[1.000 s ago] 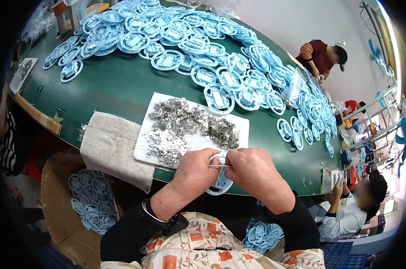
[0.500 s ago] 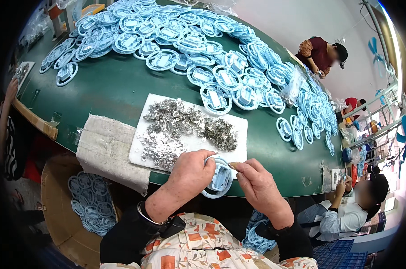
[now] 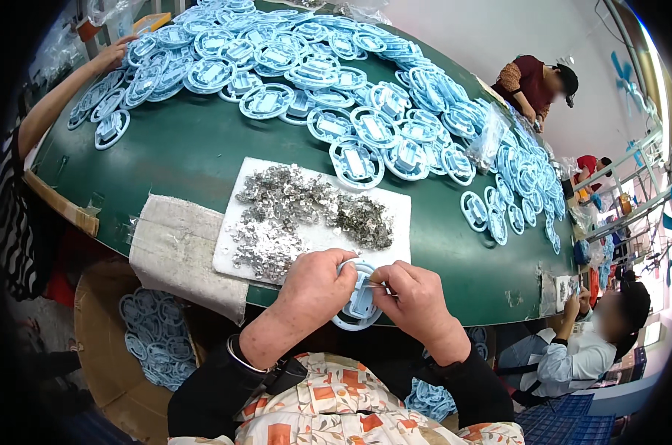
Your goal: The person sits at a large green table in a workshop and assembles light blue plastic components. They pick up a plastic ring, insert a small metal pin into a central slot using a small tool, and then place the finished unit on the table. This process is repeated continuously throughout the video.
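Observation:
Between thumb and fingers my left hand (image 3: pixel 312 291) grips a light blue oval plastic ring part (image 3: pixel 360 305) at the table's near edge. The part has a raised rectangular compartment in its middle. My right hand (image 3: pixel 416 300) is closed in a pinch over that compartment, with a thin, shiny sliver showing at its fingertips; its kind I cannot make out. Just beyond both hands lies a white foam board (image 3: pixel 395 215). On it are heaps of small metal pieces (image 3: pixel 288 196), silvery at the left and darker at the right.
Many more blue parts (image 3: pixel 268 101) are piled across the green table (image 3: pixel 180 144). A whitish cloth (image 3: pixel 176 241) hangs over the near edge above a cardboard box (image 3: pixel 121 371) of blue parts. Co-workers sit at the right; another person's arm (image 3: pixel 61 93) reaches in at left.
My right hand has moved left, its fingertips now over the middle of the blue part. My left hand stays put. At the far left, another person's arm has reached up to the pile.

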Demonstrator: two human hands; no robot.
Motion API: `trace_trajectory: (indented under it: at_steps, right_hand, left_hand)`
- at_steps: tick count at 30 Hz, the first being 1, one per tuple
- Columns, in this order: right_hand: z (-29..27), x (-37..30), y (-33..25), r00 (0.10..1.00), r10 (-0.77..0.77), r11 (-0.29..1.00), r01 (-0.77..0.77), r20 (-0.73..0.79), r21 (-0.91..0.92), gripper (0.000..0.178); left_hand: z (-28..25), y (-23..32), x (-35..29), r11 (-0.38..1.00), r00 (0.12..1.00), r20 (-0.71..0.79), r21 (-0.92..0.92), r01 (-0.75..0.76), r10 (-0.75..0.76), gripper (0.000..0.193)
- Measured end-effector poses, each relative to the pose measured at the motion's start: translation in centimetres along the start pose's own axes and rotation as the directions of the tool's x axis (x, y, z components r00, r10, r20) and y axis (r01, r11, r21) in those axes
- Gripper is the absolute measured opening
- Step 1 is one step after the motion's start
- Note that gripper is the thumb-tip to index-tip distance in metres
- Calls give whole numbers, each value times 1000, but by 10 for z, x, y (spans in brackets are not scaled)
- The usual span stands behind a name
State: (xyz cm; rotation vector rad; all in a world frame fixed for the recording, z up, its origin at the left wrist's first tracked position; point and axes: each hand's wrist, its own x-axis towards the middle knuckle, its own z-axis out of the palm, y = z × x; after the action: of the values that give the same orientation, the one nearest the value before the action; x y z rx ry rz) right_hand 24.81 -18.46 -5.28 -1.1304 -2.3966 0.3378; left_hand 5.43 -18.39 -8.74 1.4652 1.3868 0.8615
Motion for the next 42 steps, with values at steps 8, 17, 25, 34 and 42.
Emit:
trace_trajectory:
  at_steps: [8, 17, 25, 34, 42]
  right_hand:
    - [10, -10, 4, 994, 102, 986, -94, -47, 137, 16]
    - [6, -8, 6, 978, 207, 942, -189, -35, 279, 14]
    - [20, -14, 2, 965, 240, 957, -218, -101, 190, 16]
    - [14, -20, -9, 993, 32, 997, -40, -112, -70, 20]
    - [1, -23, -16, 1000, 5, 987, -1, 24, -162, 29]
  left_hand:
    - [1, -5, 1, 999, 999, -2, 18, -37, 37, 33]
    - [2, -4, 2, 998, 999, -15, 47, -32, 33, 32]
    - [4, -8, 4, 998, 999, -29, 49, -44, 45, 32]
    - [4, -7, 4, 997, 999, -9, 63, -39, 40, 32]
    - [5, -11, 3, 998, 998, -37, 53, -46, 48, 32]
